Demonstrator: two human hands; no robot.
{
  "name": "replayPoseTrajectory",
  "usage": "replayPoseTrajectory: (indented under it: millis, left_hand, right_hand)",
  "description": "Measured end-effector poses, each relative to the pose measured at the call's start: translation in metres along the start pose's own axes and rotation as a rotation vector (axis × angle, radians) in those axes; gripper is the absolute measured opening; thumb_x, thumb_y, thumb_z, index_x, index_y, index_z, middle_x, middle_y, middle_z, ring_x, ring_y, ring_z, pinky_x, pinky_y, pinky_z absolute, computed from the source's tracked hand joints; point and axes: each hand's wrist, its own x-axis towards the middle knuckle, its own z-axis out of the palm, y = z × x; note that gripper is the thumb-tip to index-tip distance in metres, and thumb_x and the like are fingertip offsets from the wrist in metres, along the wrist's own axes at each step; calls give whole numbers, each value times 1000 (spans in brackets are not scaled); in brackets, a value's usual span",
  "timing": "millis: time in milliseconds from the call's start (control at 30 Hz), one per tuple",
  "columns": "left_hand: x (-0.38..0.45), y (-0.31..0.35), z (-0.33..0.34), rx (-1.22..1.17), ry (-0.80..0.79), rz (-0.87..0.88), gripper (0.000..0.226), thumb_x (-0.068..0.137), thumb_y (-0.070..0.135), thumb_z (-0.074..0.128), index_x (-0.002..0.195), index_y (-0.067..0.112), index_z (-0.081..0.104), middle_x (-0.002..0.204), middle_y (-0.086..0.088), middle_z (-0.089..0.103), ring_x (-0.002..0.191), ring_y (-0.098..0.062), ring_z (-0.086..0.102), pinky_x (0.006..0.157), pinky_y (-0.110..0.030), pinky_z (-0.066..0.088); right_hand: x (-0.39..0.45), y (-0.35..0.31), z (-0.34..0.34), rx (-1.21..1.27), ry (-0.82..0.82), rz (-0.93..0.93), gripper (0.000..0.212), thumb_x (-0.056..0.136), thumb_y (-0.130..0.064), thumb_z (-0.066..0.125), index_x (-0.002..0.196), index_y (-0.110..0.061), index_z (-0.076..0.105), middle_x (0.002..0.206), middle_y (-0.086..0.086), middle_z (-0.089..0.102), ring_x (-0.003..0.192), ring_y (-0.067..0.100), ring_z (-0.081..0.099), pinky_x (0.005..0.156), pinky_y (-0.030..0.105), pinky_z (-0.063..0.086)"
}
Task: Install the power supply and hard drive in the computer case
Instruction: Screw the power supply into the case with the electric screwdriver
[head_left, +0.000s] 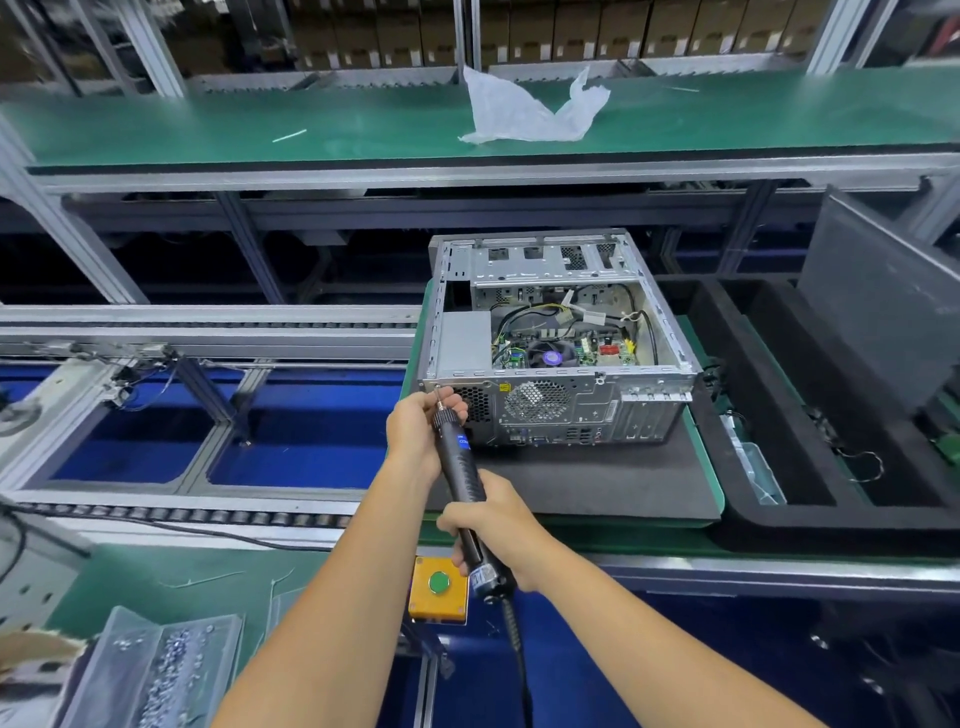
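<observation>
An open silver computer case (644, 410) lies on its side on a black pad, its rear panel facing me. The grey power supply (465, 343) sits in its left corner beside the motherboard (566, 351). A black electric screwdriver (460, 467) points up at the top-left corner of the rear panel. My right hand (493, 525) grips the lower body of the screwdriver. My left hand (418, 426) curls around the tool's front end, fingers at the bit by the panel. No hard drive is visible to me.
A yellow box with a green button (439, 592) sits at the bench edge below my hands. A clear tray of screws (161, 670) is at lower left. A black tray (841, 415) stands right of the case. A roller conveyor (208, 332) runs left. A plastic bag (524, 111) lies on the upper shelf.
</observation>
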Motion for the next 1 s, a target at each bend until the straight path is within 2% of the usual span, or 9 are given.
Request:
replayPoseTrajectory:
  millis: [100, 233, 400, 733, 867, 1000]
  left_hand:
    - [-1, 1, 0, 4, -14, -1, 16, 90, 2, 38, 88, 0, 53, 71, -10, 51, 60, -21, 51, 61, -28, 46]
    - [-1, 3, 0, 29, -10, 4, 15, 91, 2, 40, 91, -1, 55, 70, -10, 52, 60, -19, 52, 58, -26, 48]
    - [0, 1, -1, 53, 4, 8, 14, 90, 1, 43, 92, -3, 57, 69, -9, 55, 57, -17, 55, 56, -25, 50]
    - [0, 1, 2, 39, 48, 55, 14, 90, -4, 41, 86, -2, 54, 69, -11, 53, 55, -19, 52, 52, -25, 49]
    - [-1, 2, 2, 50, 60, 72, 11, 89, -7, 43, 93, -1, 51, 76, -14, 51, 61, -23, 51, 57, -30, 49]
    - [-3, 4, 3, 88, 69, 82, 11, 87, -9, 44, 89, -2, 53, 77, -16, 51, 63, -25, 51, 58, -31, 50]
  right_hand:
    - [1, -1, 1, 6, 1, -8, 35, 77, -2, 65, 102, -10, 43, 72, 12, 49, 44, 22, 53, 43, 29, 48]
    - [2, 1, 3, 12, -4, 4, 40, 78, -2, 64, 112, -6, 43, 71, 11, 50, 45, 22, 54, 43, 28, 48]
    - [1, 2, 2, 24, -4, 3, 35, 76, -3, 64, 103, -10, 43, 70, 10, 49, 45, 23, 54, 44, 29, 48]
    - [-2, -3, 5, 52, -7, -3, 35, 77, -4, 67, 101, -11, 44, 72, 11, 51, 45, 21, 54, 43, 28, 48]
    - [-3, -7, 13, 43, 48, 3, 33, 75, -5, 68, 97, -11, 43, 74, 12, 50, 43, 21, 55, 44, 28, 49]
    - [-3, -8, 19, -20, 117, 10, 36, 72, -8, 68, 100, -9, 45, 77, 12, 52, 45, 23, 56, 46, 30, 51]
